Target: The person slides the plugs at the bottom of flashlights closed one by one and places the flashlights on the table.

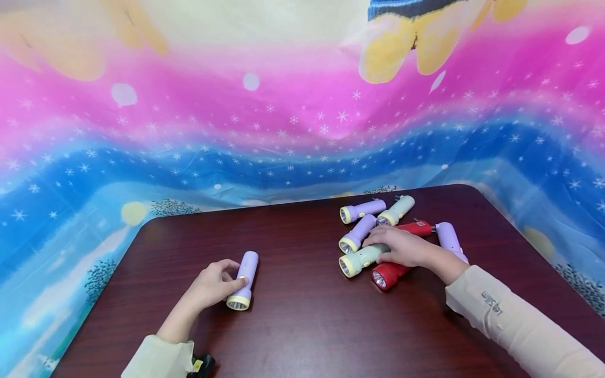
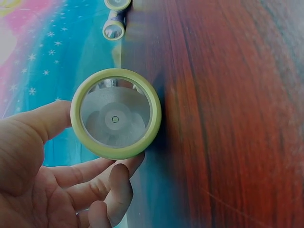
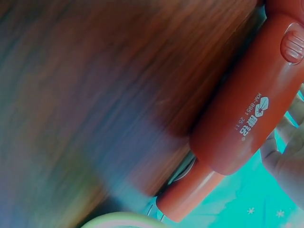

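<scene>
My left hand (image 1: 215, 283) pinches a purple flashlight (image 1: 249, 265) between thumb and fingers, on the left half of the table. Its cream-rimmed lens faces the front edge; in the left wrist view the lens (image 2: 115, 118) faces the camera. At the right, my right hand (image 1: 402, 245) grips the rear of a pale green flashlight (image 1: 361, 260), whose tail the fingers hide. Beside that hand lie a red flashlight (image 1: 388, 275) and another red flashlight (image 1: 418, 227). In the right wrist view a red flashlight (image 3: 242, 104) lies close by the hand's fingers (image 3: 287, 152).
Around the right hand lie a purple flashlight (image 1: 361, 210) at the back, a second purple flashlight (image 1: 359, 233), a pale green flashlight (image 1: 399, 209) and a purple flashlight (image 1: 449, 239) farther right. Some have plug prongs out. A printed cloth (image 1: 283, 131) stands behind the dark table (image 1: 293, 325).
</scene>
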Available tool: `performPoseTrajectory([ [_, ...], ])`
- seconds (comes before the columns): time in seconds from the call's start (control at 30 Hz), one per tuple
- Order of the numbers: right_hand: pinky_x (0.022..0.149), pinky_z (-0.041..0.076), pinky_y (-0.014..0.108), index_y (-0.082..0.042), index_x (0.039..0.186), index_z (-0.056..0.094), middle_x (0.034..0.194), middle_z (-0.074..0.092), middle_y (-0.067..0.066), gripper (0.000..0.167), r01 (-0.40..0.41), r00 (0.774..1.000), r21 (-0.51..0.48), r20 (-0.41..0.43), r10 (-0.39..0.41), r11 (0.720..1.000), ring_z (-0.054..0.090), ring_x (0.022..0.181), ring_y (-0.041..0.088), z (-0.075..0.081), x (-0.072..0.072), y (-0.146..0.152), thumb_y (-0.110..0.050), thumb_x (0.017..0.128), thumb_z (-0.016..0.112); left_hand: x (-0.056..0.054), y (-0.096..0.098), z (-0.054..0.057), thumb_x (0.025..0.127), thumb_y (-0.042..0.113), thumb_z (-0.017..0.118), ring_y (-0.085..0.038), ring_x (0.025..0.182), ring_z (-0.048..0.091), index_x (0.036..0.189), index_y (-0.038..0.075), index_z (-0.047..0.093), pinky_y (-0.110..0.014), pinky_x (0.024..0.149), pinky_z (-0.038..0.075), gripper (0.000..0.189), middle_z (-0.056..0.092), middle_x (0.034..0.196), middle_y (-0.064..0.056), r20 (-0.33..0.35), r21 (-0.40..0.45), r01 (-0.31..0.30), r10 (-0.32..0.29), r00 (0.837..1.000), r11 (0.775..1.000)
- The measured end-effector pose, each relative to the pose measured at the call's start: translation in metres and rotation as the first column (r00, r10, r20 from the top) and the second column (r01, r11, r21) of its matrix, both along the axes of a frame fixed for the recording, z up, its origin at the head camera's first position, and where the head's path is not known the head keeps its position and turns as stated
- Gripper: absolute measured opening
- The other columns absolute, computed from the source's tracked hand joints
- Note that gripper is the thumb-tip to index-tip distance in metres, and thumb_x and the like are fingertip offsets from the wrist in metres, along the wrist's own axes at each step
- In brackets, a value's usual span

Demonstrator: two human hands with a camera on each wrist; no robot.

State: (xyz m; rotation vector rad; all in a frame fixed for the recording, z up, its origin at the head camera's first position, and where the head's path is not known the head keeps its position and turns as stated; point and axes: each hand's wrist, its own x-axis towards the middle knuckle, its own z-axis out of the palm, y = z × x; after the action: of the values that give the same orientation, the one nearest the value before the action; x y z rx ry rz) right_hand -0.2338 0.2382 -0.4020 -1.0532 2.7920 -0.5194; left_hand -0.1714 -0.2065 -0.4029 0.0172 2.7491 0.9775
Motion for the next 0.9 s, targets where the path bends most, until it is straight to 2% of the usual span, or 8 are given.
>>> performPoseTrajectory([
  [0.3, 0.108, 0.040, 0.058, -0.010, 0.122, 0.070, 0.124, 0.068, 0.008, 0.040, -0.004, 1.000, -0.026, -0.001, 0.004, 1.000, 0.053, 0.126, 0.038, 0.000, 0.000, -0.002, -0.008, 0.083, 0.078, -0.001, -0.001, 0.002, 0.089, 0.032, 0.073, -0.015, 0.072, 0.058, 0.125, 0.002, 0.062, -0.032, 0.063, 0.049, 0.049, 0.067, 0.085, -0.006, -0.030, -0.018, -0.017, 0.017, 0.999, 1.000],
  [0.47, 0.107, 0.040, 0.057, -0.011, 0.123, 0.070, 0.123, 0.069, 0.006, 0.041, -0.018, 1.000, -0.035, -0.008, 0.018, 0.999, 0.053, 0.126, 0.036, 0.002, 0.000, -0.005, -0.009, 0.083, 0.078, -0.001, -0.004, 0.006, 0.091, 0.028, 0.070, -0.016, 0.078, 0.063, 0.126, 0.002, 0.062, -0.035, 0.069, 0.052, 0.044, 0.071, 0.091, -0.007, -0.074, -0.009, -0.029, 0.028, 0.997, 1.000],
  [0.63, 0.107, 0.041, 0.057, -0.013, 0.124, 0.070, 0.124, 0.068, 0.005, 0.041, -0.021, 1.000, -0.030, 0.002, 0.021, 0.999, 0.054, 0.125, 0.035, 0.005, 0.000, -0.010, -0.011, 0.084, 0.078, -0.001, -0.005, 0.010, 0.093, 0.024, 0.068, -0.018, 0.083, 0.064, 0.126, 0.001, 0.061, -0.032, 0.070, 0.049, 0.041, 0.073, 0.092, -0.008, -0.122, 0.003, -0.047, 0.047, 0.991, 0.999],
  [0.77, 0.107, 0.041, 0.057, -0.013, 0.123, 0.070, 0.124, 0.068, 0.006, 0.041, -0.025, 1.000, -0.033, -0.003, 0.025, 0.999, 0.053, 0.125, 0.035, 0.007, 0.001, -0.014, -0.011, 0.083, 0.079, -0.002, -0.001, 0.015, 0.093, 0.023, 0.066, -0.020, 0.087, 0.065, 0.125, 0.002, 0.062, -0.033, 0.074, 0.050, 0.039, 0.073, 0.094, -0.008, -0.160, 0.019, -0.062, 0.064, 0.985, 0.998],
  [0.9, 0.105, 0.043, 0.055, -0.014, 0.121, 0.071, 0.123, 0.068, 0.005, 0.040, -0.024, 1.000, -0.047, -0.004, 0.024, 0.999, 0.053, 0.124, 0.035, 0.009, 0.003, -0.016, -0.012, 0.083, 0.080, -0.004, 0.007, 0.019, 0.094, 0.020, 0.066, -0.019, 0.084, 0.066, 0.125, 0.003, 0.063, -0.032, 0.073, 0.052, 0.036, 0.072, 0.095, -0.008, -0.195, 0.062, -0.051, 0.062, 0.979, 0.997],
])
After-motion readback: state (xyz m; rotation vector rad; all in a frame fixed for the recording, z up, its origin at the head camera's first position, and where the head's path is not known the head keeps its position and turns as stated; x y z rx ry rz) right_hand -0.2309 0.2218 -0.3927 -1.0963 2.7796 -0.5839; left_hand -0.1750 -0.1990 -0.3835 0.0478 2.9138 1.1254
